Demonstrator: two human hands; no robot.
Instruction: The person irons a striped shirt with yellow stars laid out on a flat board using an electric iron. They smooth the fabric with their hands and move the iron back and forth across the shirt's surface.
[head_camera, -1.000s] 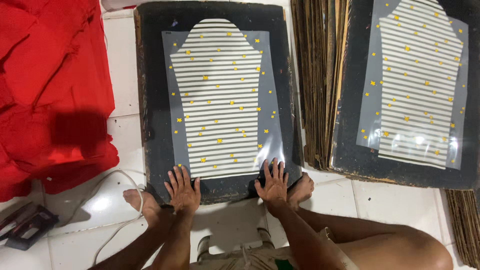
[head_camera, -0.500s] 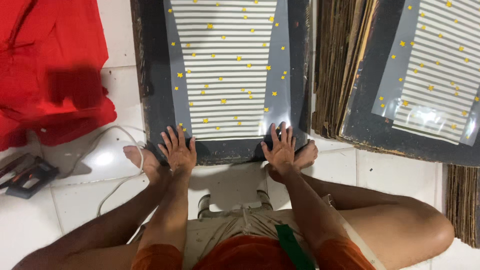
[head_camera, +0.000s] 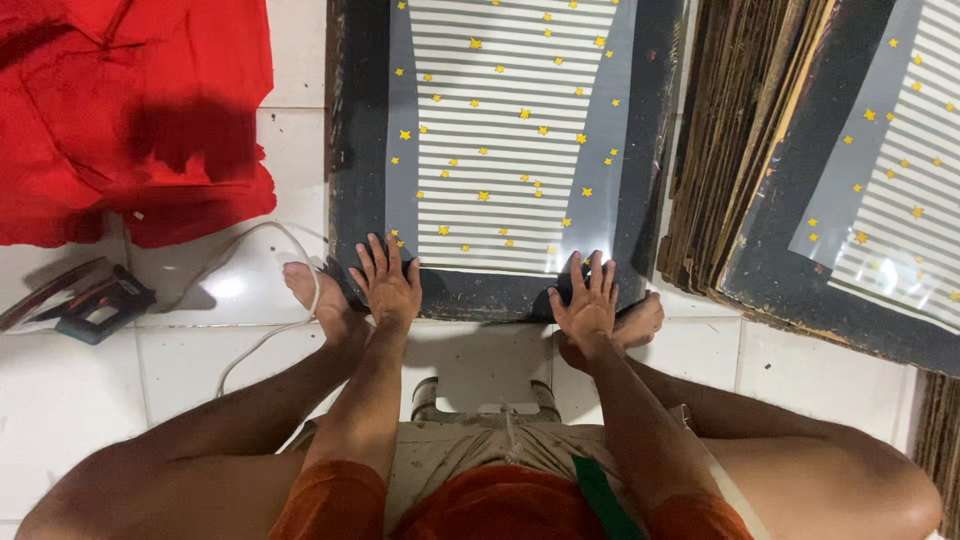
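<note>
Both hands flat, fingers spread, on board (head_camera: 500, 295) near edge: left hand (head_camera: 388, 285), right hand (head_camera: 588, 300); board's long axis runs straight ahead.

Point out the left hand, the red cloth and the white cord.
left hand (head_camera: 388, 285), head view, back of hand
red cloth (head_camera: 120, 110), head view, middle fold
white cord (head_camera: 262, 338), head view, floor stretch

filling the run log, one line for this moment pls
left hand flat on dark board | right hand flat on board | striped film on top

Bare tiles (head_camera: 200, 360) leftward; stacked boards (head_camera: 715, 160) close on the right.
</note>
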